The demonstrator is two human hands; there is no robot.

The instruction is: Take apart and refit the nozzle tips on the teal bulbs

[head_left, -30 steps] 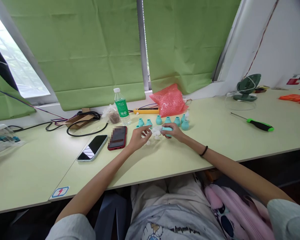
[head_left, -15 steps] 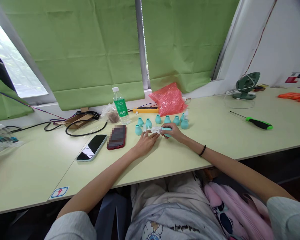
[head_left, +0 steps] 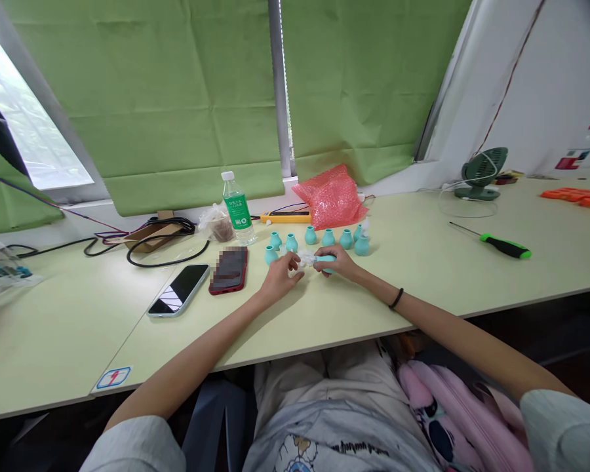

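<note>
My right hand (head_left: 338, 261) is closed around a small teal rubber bulb (head_left: 326, 258), tilted on its side, its narrow end toward the left. A cluster of small clear plastic pieces (head_left: 305, 258) lies between my hands. My left hand (head_left: 281, 278) is at the left edge of these pieces, fingers curled; whatever small, see-through thing is between finger and thumb is unclear. Several more teal bulbs (head_left: 345, 238) stand upright just beyond my hands. One bulb (head_left: 362, 246) at the right has a clear tip (head_left: 364, 229) at its top.
Two phones (head_left: 179, 290) lie to the left. A water bottle (head_left: 238, 210), a pink bubble-wrap bag (head_left: 333, 196) and a yellow tool (head_left: 285, 217) are at the back. Black cable (head_left: 167, 265) loops at the left. A screwdriver (head_left: 504, 245) and a green fan (head_left: 484, 174) are on the right.
My left hand has lifted and drawn back slightly left from the clear pieces, its fingers now more curled. My right hand keeps the teal bulb in nearly the same place.
</note>
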